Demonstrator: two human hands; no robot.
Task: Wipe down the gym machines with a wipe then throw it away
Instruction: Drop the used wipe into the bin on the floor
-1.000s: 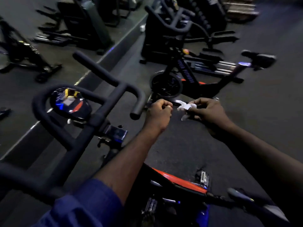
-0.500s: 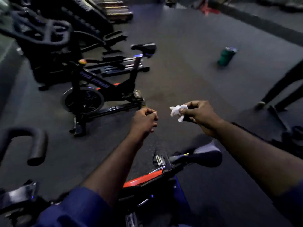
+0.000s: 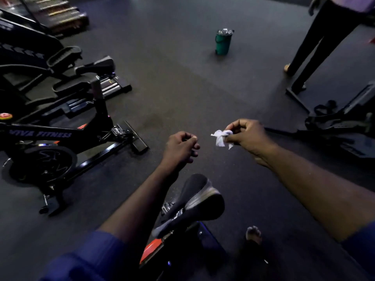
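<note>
Your wipe (image 3: 220, 137) is a small white wad, crumpled and creased, with ragged corners sticking out left and down. It sits in the air in front of you, above the dark, finely speckled rubber floor (image 3: 182, 88) and just beyond the bike saddle (image 3: 199, 197) below your arms. The saddle is narrow and smooth, black on top with a pale grey edge band, and an orange frame panel (image 3: 151, 250) shows beneath it.

Your right hand (image 3: 248, 136) pinches the wipe between thumb and the tips of the curled fingers (image 3: 236, 126), so most of the wad hangs free to the left of the knuckles. Your left hand (image 3: 179, 148) is near it but apart from it, fingers folded in toward the palm with the thumb lying over them, and nothing shows in its grasp. A blue sleeve (image 3: 87, 258) covers your left upper arm.

To your left stands a black spin bike (image 3: 60, 138) with purple lettering on its frame, a flywheel low down and a flat crossbar foot. Behind it is a larger black machine (image 3: 40, 74) with long foot platforms. At the far right another dark machine (image 3: 345, 126) with strapped pedals sits low on the floor. Well ahead, a green cylindrical container (image 3: 223, 42) with a shiny rim stands alone on open floor, nothing lying between it and your hands. A person in dark trousers (image 3: 316, 41) stands at the upper right. Your bare foot (image 3: 253, 234) shows beside the bike
</note>
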